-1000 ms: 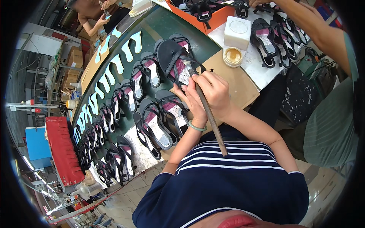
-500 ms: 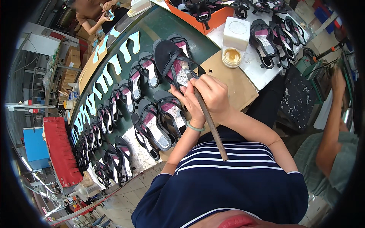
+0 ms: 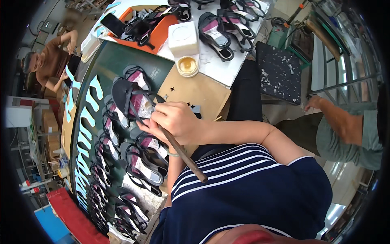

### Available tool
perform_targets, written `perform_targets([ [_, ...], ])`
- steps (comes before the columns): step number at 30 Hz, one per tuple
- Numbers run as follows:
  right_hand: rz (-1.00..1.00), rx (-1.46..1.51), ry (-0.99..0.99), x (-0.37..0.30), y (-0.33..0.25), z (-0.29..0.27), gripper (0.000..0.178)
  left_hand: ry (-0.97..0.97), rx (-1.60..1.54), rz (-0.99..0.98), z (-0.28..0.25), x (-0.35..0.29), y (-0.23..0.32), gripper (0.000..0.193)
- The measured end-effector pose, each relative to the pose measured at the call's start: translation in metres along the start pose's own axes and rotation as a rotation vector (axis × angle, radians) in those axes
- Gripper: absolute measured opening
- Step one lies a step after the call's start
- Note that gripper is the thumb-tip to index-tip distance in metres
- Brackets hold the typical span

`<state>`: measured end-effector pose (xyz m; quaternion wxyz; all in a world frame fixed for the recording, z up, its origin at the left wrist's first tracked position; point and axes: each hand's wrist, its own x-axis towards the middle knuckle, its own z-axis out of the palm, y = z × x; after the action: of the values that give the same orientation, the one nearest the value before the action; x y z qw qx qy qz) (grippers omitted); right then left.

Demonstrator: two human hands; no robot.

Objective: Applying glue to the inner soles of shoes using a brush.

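My left hand (image 3: 147, 128), mostly hidden behind the right, grips a black strappy sandal (image 3: 121, 96) with a purple and white insole. My right hand (image 3: 174, 119) is closed round a long wooden-handled brush (image 3: 186, 157). The handle slants down toward my striped shirt. Its working end lies at the sandal's insole, largely covered by fingers and straps. More black sandals (image 3: 143, 160) stand in rows on the dark green table (image 3: 156, 61), just below and left of my hands.
Beyond my hands, a small pot of amber paste (image 3: 188, 66) stands by a white square container (image 3: 182, 38) on brown card (image 3: 203, 87). An orange box (image 3: 164, 34) holds sandals and a phone (image 3: 112, 24). Pale blue-edged insoles (image 3: 86, 118) line the left. Two people are nearby.
My view has swung, shifting the table and its things leftward. Both hands keep hold of the sandal and brush. The person at right has lowered an arm.
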<state>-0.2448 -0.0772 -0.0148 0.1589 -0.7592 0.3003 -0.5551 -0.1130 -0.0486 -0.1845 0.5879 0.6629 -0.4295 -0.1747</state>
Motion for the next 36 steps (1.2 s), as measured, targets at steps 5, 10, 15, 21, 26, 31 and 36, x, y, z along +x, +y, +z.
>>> perform_targets([
  [5,0.166,0.144,-0.081,0.010,-0.004,-0.034,0.014,0.063,0.030,0.034,0.007,0.001,0.066,0.058],
  [10,0.418,0.329,-0.018,0.046,-0.016,-0.109,0.015,0.228,-0.735,-0.254,0.009,0.016,0.101,0.055],
  [15,0.503,0.600,0.134,0.071,0.035,-0.160,0.017,0.267,-0.855,-0.388,-0.007,0.025,0.098,0.058],
  [21,0.715,0.278,-0.303,0.050,0.131,-0.129,0.015,0.311,-0.896,-0.339,-0.012,0.029,0.094,0.058],
  [26,0.671,0.079,-0.446,0.047,0.164,-0.095,0.017,0.254,-0.946,-0.361,-0.014,0.027,0.098,0.052],
  [31,0.604,-0.015,-0.568,0.048,0.178,-0.077,0.017,0.236,-1.044,-0.343,-0.014,0.026,0.083,0.043],
  [36,0.724,0.295,-0.486,0.065,0.166,-0.101,0.016,0.192,-1.119,-0.295,-0.015,0.025,0.078,0.039],
])
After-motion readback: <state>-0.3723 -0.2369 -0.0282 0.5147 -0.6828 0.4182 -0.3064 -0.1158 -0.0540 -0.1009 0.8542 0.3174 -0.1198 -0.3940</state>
